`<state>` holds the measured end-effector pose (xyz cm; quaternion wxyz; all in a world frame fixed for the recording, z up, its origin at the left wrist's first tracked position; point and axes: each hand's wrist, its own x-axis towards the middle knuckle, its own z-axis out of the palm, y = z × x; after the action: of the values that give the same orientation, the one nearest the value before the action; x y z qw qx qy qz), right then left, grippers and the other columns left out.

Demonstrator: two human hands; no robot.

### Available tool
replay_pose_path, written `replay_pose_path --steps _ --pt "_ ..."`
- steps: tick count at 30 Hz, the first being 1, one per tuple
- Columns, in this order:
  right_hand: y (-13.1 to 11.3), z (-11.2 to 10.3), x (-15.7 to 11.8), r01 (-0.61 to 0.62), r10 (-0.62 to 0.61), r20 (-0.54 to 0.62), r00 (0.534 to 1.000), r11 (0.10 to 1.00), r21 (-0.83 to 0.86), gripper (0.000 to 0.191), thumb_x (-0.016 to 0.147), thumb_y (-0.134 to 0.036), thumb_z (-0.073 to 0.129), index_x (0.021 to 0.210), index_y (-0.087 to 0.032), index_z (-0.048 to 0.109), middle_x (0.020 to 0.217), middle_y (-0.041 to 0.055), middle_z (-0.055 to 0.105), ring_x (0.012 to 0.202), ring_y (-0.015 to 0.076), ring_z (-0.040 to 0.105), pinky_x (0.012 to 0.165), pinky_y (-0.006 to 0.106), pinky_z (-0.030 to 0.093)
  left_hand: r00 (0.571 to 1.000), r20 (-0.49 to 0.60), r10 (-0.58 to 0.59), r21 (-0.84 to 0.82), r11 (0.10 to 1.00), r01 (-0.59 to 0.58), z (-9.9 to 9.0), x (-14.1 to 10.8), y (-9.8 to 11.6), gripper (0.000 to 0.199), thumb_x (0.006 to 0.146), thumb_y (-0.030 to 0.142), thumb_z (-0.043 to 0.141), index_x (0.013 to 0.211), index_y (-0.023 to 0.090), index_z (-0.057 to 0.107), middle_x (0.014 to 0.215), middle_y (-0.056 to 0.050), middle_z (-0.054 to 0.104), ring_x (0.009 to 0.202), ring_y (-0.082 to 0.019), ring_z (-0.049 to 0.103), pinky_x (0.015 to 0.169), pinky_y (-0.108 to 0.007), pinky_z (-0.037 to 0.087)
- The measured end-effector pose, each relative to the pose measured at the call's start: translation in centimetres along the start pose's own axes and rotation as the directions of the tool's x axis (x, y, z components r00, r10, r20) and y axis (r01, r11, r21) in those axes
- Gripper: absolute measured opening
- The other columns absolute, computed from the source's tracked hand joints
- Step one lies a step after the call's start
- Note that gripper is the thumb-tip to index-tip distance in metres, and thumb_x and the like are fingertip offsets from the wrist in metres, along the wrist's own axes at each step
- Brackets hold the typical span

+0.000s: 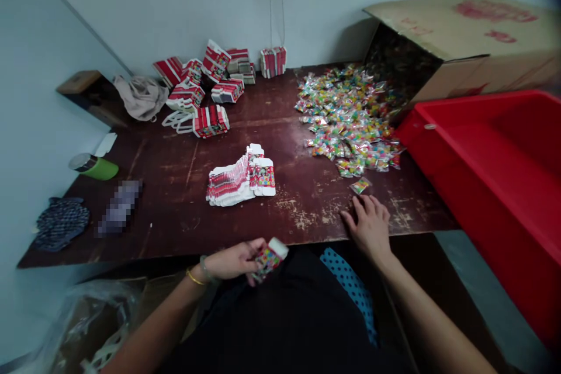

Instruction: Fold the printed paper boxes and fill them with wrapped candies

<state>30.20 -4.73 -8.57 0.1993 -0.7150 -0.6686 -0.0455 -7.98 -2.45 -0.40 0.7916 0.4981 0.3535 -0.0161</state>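
Note:
My left hand (pixel 239 260) is closed around a small printed candy box (pixel 268 260), held over my lap at the table's front edge; its white end flap sticks up. My right hand (pixel 368 223) rests on the tabletop near the front edge, fingers spread and holding nothing. Just beyond its fingertips lies a single candy packet (pixel 360 186). Farther back spreads a heap of clear packets (pixel 346 117) of colourful candy. In the middle of the table, a fanned row of flattened red and white boxes (pixel 232 181) lies on its side.
Bundles of flat boxes (pixel 210 121) stand at the back left. A cardboard carton (pixel 477 64) lies open toward the packets, with a red bin (pixel 482 187) in front. On the left are a green cup (pixel 99 168), a checked cloth (pixel 62 223) and a beige cloth (pixel 142 97).

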Motion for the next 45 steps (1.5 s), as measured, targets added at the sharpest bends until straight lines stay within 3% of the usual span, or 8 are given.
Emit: replay_pose_path --steps 6,11,17,23,33,37,42,45 --pt "-3.0 0.0 -0.1 -0.029 0.026 0.021 0.999 0.989 0.143 0.058 0.092 -0.042 0.05 0.142 -0.013 0.04 0.144 0.0223 0.041 0.134 0.0386 0.034 0.105 0.061 0.031 0.974 -0.147 0.17 -0.337 0.917 -0.211 3.5 5.7 0.8 0.048 0.076 0.031 0.07 0.116 0.013 0.05 0.1 -0.014 0.067 0.088 -0.024 0.068 0.067 -0.034 0.056" --pt "-7.7 -0.7 -3.8 0.246 -0.382 0.158 0.911 0.808 0.535 0.038 0.095 -0.028 0.045 0.133 -0.024 0.052 0.132 0.0122 0.056 0.128 0.0282 0.047 0.105 0.05 0.041 0.905 -0.394 0.16 -0.37 0.874 -0.315 3.7 7.4 0.9 0.047 0.079 0.028 0.063 0.12 0.017 0.044 0.104 -0.012 0.063 0.086 -0.021 0.067 0.065 -0.033 0.058" --pt "-13.4 -4.5 -2.0 -0.028 -0.232 0.186 0.955 0.551 0.834 0.025 0.094 -0.031 0.052 0.118 -0.028 0.059 0.109 0.0076 0.064 0.1 0.0214 0.063 0.088 0.036 0.052 0.888 -0.426 0.172 -0.308 0.895 -0.322 4.6 7.0 0.9 0.052 0.075 0.02 0.064 0.124 0.022 0.047 0.108 -0.007 0.059 0.088 -0.017 0.062 0.063 -0.026 0.056" --pt "-12.9 -4.1 4.4 0.218 -0.277 -0.009 0.961 0.735 0.642 0.012 0.091 -0.03 0.057 0.1 -0.025 0.063 0.098 0.0049 0.07 0.1 0.0233 0.061 0.105 0.047 0.032 0.899 -0.398 0.184 -0.204 0.938 -0.282 6.0 5.9 1.5 0.051 0.074 0.024 0.069 0.119 0.016 0.047 0.09 -0.005 0.06 0.079 -0.017 0.062 0.057 -0.024 0.053" --pt "-13.2 -2.8 1.8 0.224 -0.306 0.05 0.951 0.79 0.57 0.022 0.094 -0.034 0.052 0.093 -0.027 0.073 0.146 0.0036 0.044 0.134 0.0307 0.037 0.109 0.053 0.026 0.89 -0.41 0.199 -0.22 0.925 -0.308 5.9 5.5 0.9 0.055 0.085 0.058 0.052 0.121 0.016 0.047 0.084 -0.005 0.06 0.073 -0.017 0.063 0.047 -0.021 0.049" --pt "-13.1 -3.4 1.4 0.153 -0.25 0.061 0.966 0.749 0.645 0.018 0.092 -0.033 0.055 0.096 -0.029 0.073 0.137 0.0042 0.052 0.133 0.0303 0.038 0.112 0.054 0.022 0.869 -0.446 0.215 -0.18 0.929 -0.323 5.9 5.8 0.3 0.062 0.084 0.067 0.045 0.115 0.014 0.052 0.081 -0.005 0.061 0.07 -0.017 0.062 0.047 -0.022 0.048" --pt "-12.8 -3.3 0.5 -0.239 -0.179 0.331 0.927 0.4 0.885 0.025 0.093 -0.038 0.053 0.109 -0.027 0.069 0.124 0.0069 0.06 0.114 0.0243 0.055 0.101 0.045 0.042 0.84 -0.516 0.171 -0.204 0.928 -0.313 5.7 6.1 0.5 0.074 0.084 0.074 0.033 0.104 0.008 0.061 0.077 -0.009 0.064 0.066 -0.018 0.062 0.046 -0.023 0.046" --pt "-12.8 -2.5 -0.3 -0.644 -0.104 0.639 0.762 -0.032 0.764 0.029 0.083 -0.041 0.066 0.105 -0.023 0.066 0.084 0.002 0.064 0.074 0.0146 0.062 0.074 0.031 0.054 0.85 -0.503 0.159 -0.22 0.927 -0.303 5.3 6.1 1.0 0.069 0.085 0.069 0.037 0.101 0.007 0.063 0.08 -0.01 0.065 0.067 -0.018 0.062 0.047 -0.024 0.045"
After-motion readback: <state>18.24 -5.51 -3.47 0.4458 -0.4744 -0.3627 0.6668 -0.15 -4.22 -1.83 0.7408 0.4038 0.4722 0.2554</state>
